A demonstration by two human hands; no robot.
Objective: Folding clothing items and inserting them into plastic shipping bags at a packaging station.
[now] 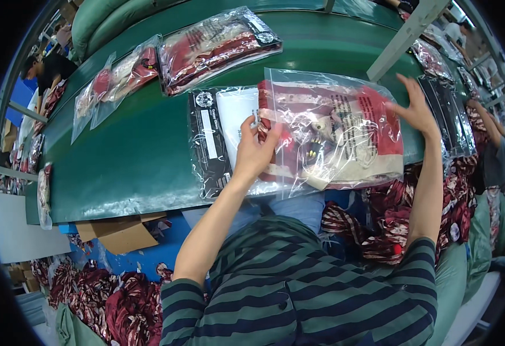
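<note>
In front of me on the green table lies a clear plastic bag [350,155] with a folded red and cream printed garment [298,97] in it. My left hand [255,149] is closed at the left end of this bag, thumb and fingers gripping the garment's edge there. Just past the bag's right end, my right hand [417,109] is raised with its fingers spread, holding nothing. Partly beneath the garment, to its left, is another clear bag with a black printed panel [209,144] and a white sheet [238,106].
Bagged garments [218,49] lie along the far side of the green table [114,173]. Black packages [445,115] are stacked at right, near a metal post [405,40]. Heaped red fabric [391,219] hangs below the front edge. A cardboard box [123,233] sits underneath. Other people work at both sides.
</note>
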